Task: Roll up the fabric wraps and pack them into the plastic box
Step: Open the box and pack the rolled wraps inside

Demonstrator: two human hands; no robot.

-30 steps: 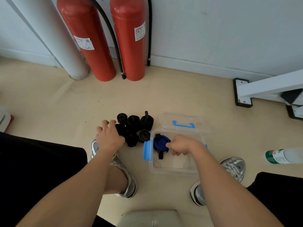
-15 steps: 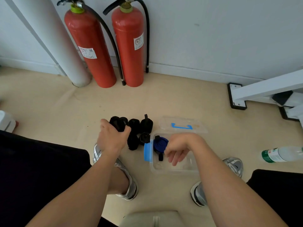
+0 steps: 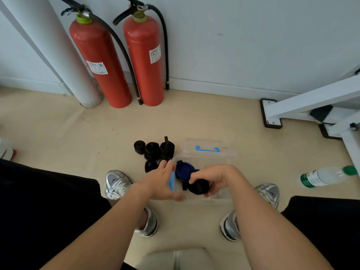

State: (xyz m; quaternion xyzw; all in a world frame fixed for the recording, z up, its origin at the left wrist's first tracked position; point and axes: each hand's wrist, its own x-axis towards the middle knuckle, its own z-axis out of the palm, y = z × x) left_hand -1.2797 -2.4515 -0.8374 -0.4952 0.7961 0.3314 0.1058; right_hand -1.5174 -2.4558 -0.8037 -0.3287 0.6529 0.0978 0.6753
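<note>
Above beige floor (image 3: 78, 137), my right hand (image 3: 218, 178) grips a black roll (image 3: 197, 187) over the plastic box (image 3: 223, 196); my left hand (image 3: 159, 182) is spread.

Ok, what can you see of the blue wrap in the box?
The blue wrap is a tight fabric coil, spiral face up, a black tab at its far edge. It lies in the far left corner of the clear plastic box. The black roll in the right hand overlaps its near edge; contact unclear.
</note>
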